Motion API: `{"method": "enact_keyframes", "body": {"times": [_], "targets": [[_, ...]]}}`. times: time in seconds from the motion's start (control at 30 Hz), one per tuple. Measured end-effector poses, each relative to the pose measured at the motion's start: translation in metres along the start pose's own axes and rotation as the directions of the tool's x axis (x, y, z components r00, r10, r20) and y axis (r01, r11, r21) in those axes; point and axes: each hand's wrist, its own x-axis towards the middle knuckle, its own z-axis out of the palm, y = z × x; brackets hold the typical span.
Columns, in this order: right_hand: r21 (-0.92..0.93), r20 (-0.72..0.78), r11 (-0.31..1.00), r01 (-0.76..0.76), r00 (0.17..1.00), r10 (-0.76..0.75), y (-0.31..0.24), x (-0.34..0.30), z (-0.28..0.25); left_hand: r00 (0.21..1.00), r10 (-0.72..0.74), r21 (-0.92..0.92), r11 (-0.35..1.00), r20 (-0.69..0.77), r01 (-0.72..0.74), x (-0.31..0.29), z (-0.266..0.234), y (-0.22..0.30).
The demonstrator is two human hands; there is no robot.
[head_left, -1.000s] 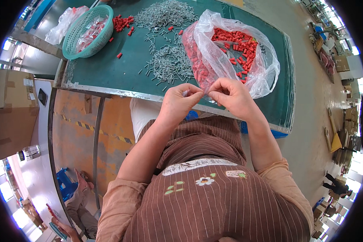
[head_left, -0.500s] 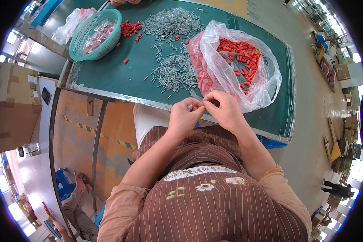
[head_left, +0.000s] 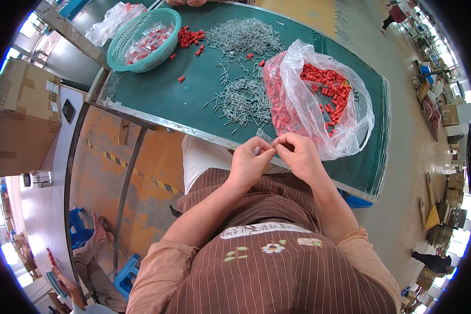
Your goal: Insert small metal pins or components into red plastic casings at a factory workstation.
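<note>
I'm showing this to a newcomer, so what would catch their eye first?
Probably the big clear bag of red pieces on the right side of the green table, with grey pieces heaped left of it. Then the left hand and right hand, meeting at the table's near edge, pinching what looks like clear plastic.

I saw lettering on the apron, marks on the bag and labels on the box, none legible.
</note>
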Motion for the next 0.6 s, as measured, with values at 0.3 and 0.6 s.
{"method": "enact_keyframes", "body": {"times": [0.3,0.6], "targets": [[-0.040,0.051,0.995,0.093,0.995,-0.091,-0.002,0.002,0.017,0.993,-0.051,-0.193,0.981,-0.110,0.029,0.005,-0.014,-0.009],[-0.553,0.057,0.713,0.431,0.874,-0.483,0.010,0.052,0.008,0.996,0.088,0.063,0.994,-0.021,-0.087,0.019,-0.045,-0.036]]}}
